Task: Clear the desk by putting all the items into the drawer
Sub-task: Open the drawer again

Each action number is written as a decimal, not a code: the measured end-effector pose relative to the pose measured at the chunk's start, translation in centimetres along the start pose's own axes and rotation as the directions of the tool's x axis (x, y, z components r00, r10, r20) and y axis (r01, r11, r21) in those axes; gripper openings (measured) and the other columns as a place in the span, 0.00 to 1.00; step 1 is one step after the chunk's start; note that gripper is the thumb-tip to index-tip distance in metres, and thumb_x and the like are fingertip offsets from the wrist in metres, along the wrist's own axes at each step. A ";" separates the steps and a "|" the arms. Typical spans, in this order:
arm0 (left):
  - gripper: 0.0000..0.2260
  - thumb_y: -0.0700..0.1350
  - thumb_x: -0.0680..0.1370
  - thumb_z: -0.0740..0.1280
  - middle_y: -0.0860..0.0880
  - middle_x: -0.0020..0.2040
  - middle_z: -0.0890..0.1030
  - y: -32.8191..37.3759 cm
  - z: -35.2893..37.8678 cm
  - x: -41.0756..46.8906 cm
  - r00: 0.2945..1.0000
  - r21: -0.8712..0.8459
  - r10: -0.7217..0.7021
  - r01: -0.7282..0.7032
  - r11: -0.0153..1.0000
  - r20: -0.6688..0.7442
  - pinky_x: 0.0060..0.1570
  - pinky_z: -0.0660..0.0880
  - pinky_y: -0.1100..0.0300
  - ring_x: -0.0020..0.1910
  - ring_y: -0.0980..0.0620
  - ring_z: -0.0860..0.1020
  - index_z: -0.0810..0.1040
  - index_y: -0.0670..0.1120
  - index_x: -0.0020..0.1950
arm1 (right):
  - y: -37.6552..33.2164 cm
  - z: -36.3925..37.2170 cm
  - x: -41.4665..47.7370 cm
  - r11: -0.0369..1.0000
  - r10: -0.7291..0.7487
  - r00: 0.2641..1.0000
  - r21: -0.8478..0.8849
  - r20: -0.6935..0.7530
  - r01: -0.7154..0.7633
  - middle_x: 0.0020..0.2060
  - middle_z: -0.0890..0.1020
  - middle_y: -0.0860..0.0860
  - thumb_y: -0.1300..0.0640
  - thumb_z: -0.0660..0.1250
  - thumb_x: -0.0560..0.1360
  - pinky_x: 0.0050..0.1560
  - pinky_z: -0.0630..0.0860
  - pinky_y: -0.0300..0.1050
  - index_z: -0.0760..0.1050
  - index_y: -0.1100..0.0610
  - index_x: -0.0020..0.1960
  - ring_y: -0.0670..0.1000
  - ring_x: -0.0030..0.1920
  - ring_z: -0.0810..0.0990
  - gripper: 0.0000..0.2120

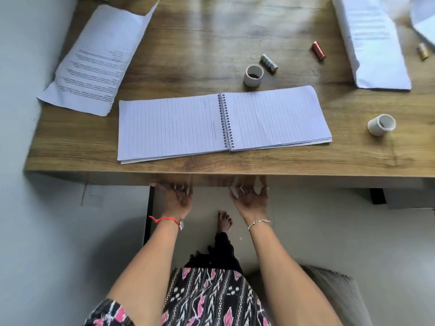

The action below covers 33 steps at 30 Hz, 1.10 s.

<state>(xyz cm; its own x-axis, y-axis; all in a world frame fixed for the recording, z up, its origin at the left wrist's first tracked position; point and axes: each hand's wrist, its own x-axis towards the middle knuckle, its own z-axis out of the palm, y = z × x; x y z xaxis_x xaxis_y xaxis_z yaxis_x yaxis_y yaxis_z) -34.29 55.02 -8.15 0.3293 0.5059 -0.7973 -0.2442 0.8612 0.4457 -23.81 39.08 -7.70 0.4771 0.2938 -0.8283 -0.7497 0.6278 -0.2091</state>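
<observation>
The wooden desk [70, 147] carries an open spiral notebook [174, 128] near its front edge. Behind the notebook lie a white tape roll [253, 75], a small grey cylinder [268, 63] and a small red cylinder [318, 50]. A second white tape roll [381, 124] lies at the right, and a gold cylinder [422, 51] at the far right. The drawer front [211, 181] shows just under the desk edge. My left hand [175, 198] and my right hand [250, 197] reach palm-up beneath it, fingers curled onto its lower edge.
A printed sheet [98, 60] lies at the desk's back left, a folded printed paper [374, 43] at the back right, and more paper [423, 22] in the far right corner. A wall runs along the left. A grey cushion [334, 292] sits low right.
</observation>
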 end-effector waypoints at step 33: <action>0.17 0.53 0.81 0.52 0.45 0.64 0.76 0.8 -13.5 -22.0 0.876 0.660 -0.179 -0.459 -0.594 0.447 0.60 0.70 0.53 0.65 0.46 0.73 0.73 0.49 0.64 | -1.0 -11.2 -21.8 -0.755 0.098 0.963 -0.613 0.250 0.236 0.46 0.82 0.56 0.47 0.56 0.78 0.42 0.71 0.45 0.77 0.59 0.52 0.56 0.47 0.80 0.18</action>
<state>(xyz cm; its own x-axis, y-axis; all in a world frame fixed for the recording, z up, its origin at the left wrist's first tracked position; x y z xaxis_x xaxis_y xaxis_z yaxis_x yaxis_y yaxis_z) -54.03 43.96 4.27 0.7402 0.3103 -0.5965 0.5965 -0.7124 0.3697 -38.58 23.97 4.72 0.5009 0.5246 -0.6883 0.3972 -0.8460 -0.3557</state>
